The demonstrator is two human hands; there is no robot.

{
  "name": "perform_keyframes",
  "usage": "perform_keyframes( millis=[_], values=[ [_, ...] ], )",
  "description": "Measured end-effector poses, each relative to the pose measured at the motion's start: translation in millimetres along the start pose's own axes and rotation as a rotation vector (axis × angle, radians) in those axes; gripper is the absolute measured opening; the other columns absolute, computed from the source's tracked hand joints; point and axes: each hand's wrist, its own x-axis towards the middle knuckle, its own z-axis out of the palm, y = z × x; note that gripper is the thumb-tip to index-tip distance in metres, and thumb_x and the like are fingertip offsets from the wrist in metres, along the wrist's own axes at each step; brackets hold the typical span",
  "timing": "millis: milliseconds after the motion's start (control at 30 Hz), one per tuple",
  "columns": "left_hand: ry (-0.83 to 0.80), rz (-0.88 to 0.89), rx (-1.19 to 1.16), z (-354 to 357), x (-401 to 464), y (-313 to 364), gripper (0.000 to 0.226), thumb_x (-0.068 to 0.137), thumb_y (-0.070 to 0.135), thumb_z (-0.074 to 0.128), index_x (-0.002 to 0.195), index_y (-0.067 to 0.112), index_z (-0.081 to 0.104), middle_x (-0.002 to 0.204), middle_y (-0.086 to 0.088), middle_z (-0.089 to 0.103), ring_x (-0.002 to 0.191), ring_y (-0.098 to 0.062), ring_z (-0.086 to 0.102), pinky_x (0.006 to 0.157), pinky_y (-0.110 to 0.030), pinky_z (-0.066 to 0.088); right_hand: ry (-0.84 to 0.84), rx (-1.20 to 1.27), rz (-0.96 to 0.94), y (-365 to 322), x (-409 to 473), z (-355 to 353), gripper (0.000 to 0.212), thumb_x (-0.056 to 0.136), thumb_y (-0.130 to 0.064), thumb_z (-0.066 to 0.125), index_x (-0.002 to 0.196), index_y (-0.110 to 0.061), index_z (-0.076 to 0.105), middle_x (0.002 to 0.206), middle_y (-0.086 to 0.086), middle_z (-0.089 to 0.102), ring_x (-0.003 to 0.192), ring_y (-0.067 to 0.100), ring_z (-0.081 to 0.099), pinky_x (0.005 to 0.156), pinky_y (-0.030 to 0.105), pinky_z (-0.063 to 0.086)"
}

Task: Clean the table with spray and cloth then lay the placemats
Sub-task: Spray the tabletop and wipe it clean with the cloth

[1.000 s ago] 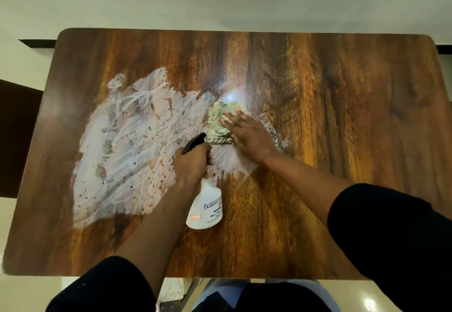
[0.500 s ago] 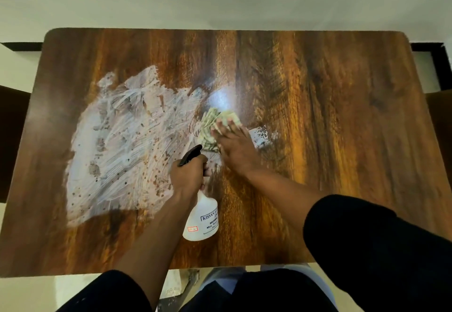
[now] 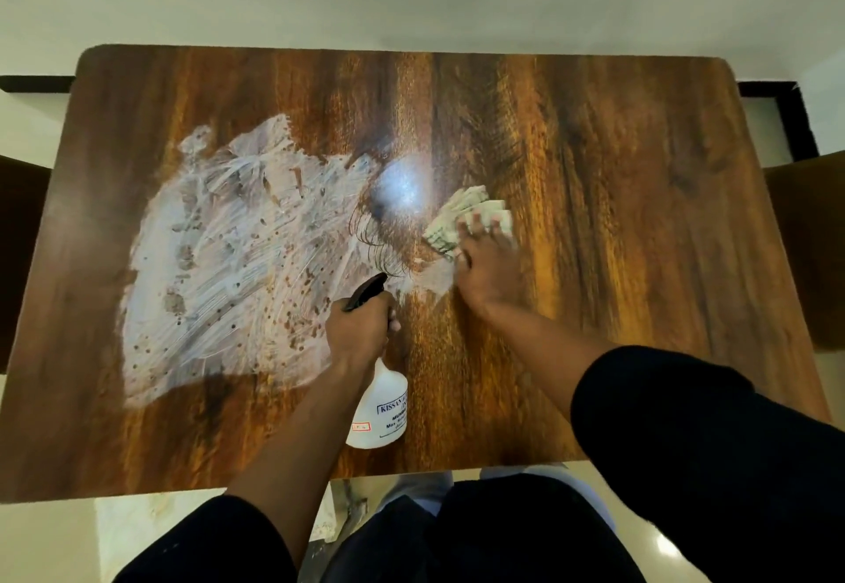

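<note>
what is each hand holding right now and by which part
The left hand grips the white spray bottle by its neck, under the black trigger head. The right hand presses the pale cloth flat on the table, fingers spread over it.

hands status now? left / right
Left hand: closed round the white plastic spray bottle.
Right hand: open, straight fingers pressing the pale crumpled cloth on the table.

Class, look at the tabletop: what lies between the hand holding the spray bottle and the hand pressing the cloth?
In the head view, between the left hand and right hand lies a small white smear on brown wood.
</note>
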Motion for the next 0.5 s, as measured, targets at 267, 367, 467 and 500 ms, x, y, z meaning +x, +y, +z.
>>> perform_keyframes(
  millis=[267, 367, 467, 500],
  values=[
    [-0.019, -0.006, 0.045, 6.5, -6.9, -5.8, 0.023, 0.091, 0.02, 0.07, 0.073, 0.007, 0.076, 0.062, -0.008, 0.072, 0.05, -0.019, 0.056, 0.049, -0.029, 0.04, -0.178, 0.019, -0.466, 48.9, -24.1, -10.1, 0.057, 0.103, -0.025, 0.052, 0.156, -0.035, 0.034, 0.167, -0.01, 0.023, 0.158, 0.021, 0.015, 0.128, 0.047, 0.01],
    [-0.034, 0.0, 0.06, 8.5, -9.9, -7.6, 0.025, 0.091, 0.018, 0.069, 0.068, 0.011, 0.073, 0.061, -0.008, 0.071, 0.049, -0.019, 0.055, 0.049, -0.029, 0.04, -0.064, 0.131, -0.108, 83.8, -15.3, -27.1, 0.055, 0.104, -0.021, 0.054, 0.156, -0.029, 0.04, 0.167, -0.003, 0.027, 0.157, 0.026, 0.019, 0.127, 0.046, 0.017],
    [-0.036, 0.002, 0.074, 8.6, -13.0, -10.6, 0.025, 0.091, 0.019, 0.069, 0.067, 0.011, 0.073, 0.062, -0.009, 0.072, 0.05, -0.018, 0.057, 0.049, -0.029, 0.041, 0.012, 0.146, 0.107, 99.5, -11.2, -31.4, 0.053, 0.105, -0.017, 0.054, 0.157, -0.022, 0.043, 0.168, 0.003, 0.028, 0.157, 0.032, 0.018, 0.125, 0.049, 0.021],
    [-0.03, 0.001, 0.074, 8.9, -14.3, -12.6, 0.025, 0.091, 0.019, 0.069, 0.068, 0.01, 0.074, 0.062, -0.009, 0.072, 0.048, -0.017, 0.056, 0.047, -0.028, 0.041, 0.012, 0.134, 0.144, 94.8, -12.5, -29.1, 0.053, 0.106, -0.019, 0.053, 0.157, -0.022, 0.041, 0.168, 0.002, 0.027, 0.158, 0.032, 0.016, 0.126, 0.051, 0.021]
  ],
)
